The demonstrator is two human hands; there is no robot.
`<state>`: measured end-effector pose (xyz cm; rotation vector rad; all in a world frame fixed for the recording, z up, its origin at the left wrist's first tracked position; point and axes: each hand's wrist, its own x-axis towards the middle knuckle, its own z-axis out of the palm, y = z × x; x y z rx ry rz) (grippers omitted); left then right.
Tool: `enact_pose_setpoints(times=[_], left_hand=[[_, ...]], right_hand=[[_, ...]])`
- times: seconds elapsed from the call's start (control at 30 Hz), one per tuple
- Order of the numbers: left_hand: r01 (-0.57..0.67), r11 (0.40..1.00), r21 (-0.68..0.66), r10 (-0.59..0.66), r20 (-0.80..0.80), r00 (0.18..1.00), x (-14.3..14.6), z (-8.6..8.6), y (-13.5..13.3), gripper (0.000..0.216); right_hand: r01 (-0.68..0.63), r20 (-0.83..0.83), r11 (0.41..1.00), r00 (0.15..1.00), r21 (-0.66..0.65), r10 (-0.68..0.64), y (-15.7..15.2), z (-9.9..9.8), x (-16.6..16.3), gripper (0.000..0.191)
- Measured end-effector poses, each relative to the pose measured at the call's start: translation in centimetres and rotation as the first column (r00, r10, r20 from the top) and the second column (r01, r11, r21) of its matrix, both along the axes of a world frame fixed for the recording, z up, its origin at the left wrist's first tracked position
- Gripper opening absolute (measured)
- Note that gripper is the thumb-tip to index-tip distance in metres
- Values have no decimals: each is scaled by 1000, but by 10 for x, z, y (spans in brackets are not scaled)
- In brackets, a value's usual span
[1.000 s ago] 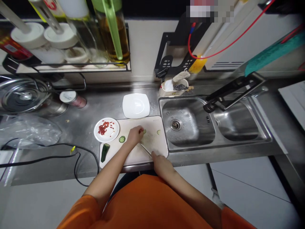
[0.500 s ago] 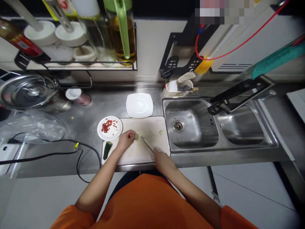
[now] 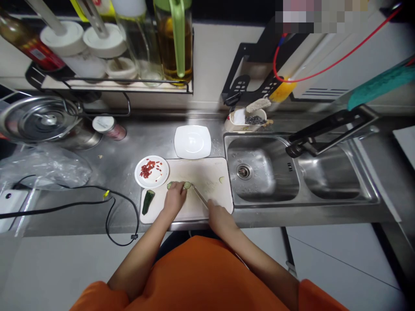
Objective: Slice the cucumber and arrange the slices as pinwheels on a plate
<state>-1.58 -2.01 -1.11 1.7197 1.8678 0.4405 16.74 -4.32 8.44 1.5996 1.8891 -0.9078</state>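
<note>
On the white cutting board [image 3: 194, 211], my left hand [image 3: 175, 199] is closed over a piece of cucumber [image 3: 187, 185], whose pale green ends show on both sides of the fingers. My right hand [image 3: 221, 219] grips a knife [image 3: 199, 196] by its handle, the blade pointing up and left with its tip close to the cucumber's right end. A dark green chunk of cucumber [image 3: 148, 202] lies at the board's left edge. One thin pale slice [image 3: 221, 179] rests near the right edge.
A round white plate [image 3: 151, 182] with chopped red pieces overlaps the board's upper left corner. Behind the board stands a square white plate [image 3: 192, 141]. To the right is a double steel sink [image 3: 262, 172]; a black cable [image 3: 129, 198] lies at the left.
My left hand has shifted right and its fingers now cover the middle of the cucumber piece. The knife tip has come closer to the cucumber. The whole view has shifted slightly.
</note>
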Motion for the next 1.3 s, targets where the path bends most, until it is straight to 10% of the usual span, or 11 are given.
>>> enact_pose_setpoints(times=[1.3], left_hand=[[2,998,63,-2,0,1000,3,-8,-2,26]], right_hand=[[33,-49,999,998,-13,-34,2,-3,-24,35]])
